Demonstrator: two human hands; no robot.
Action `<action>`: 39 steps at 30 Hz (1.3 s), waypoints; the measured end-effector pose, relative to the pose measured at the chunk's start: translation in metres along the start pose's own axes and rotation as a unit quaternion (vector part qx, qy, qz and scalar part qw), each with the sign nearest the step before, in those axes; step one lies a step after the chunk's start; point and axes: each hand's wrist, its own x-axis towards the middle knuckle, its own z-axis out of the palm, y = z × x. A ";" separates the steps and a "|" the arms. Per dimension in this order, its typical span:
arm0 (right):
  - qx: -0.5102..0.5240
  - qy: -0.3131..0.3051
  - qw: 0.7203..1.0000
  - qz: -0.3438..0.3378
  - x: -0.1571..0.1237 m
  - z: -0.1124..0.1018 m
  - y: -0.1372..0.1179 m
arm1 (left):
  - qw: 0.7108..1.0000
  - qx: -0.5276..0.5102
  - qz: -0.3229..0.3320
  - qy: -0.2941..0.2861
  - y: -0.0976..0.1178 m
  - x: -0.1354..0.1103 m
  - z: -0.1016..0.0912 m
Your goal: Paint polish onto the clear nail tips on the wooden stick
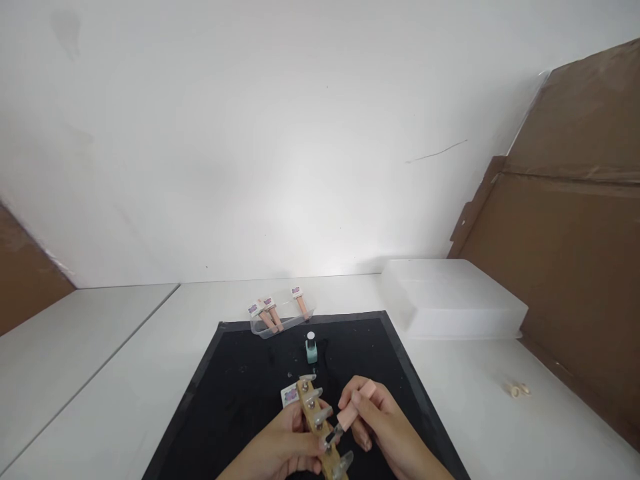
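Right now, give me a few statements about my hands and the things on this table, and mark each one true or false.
1. The left hand grips a wooden stick of clear nail tips. True.
2. The right hand holds scissors. False: it holds a pink-handled polish brush, its tip at one nail tip.
3. The mint-green polish bottle stands upright on the black mat. True.
4. The white plastic box sits left of the mat. False: it sits to the right.
5. The clear tray lies at the mat's near edge. False: it lies at the far edge.
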 end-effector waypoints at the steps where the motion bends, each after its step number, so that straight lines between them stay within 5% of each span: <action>1: -0.004 0.000 1.000 0.002 0.000 0.000 -0.001 | 1.000 0.000 -0.001 0.001 0.000 0.000 0.001; 19: 0.004 0.123 0.992 -0.012 0.008 -0.004 0.001 | 1.000 -0.002 0.000 -0.005 -0.001 0.001 -0.004; 31: 0.018 -0.003 0.999 -0.046 -0.002 0.000 -0.004 | 1.000 -0.020 0.000 -0.005 0.005 -0.002 -0.003; 39: -0.043 0.071 0.995 -0.056 0.003 0.000 -0.003 | 1.000 -0.027 -0.003 -0.004 0.006 -0.006 -0.003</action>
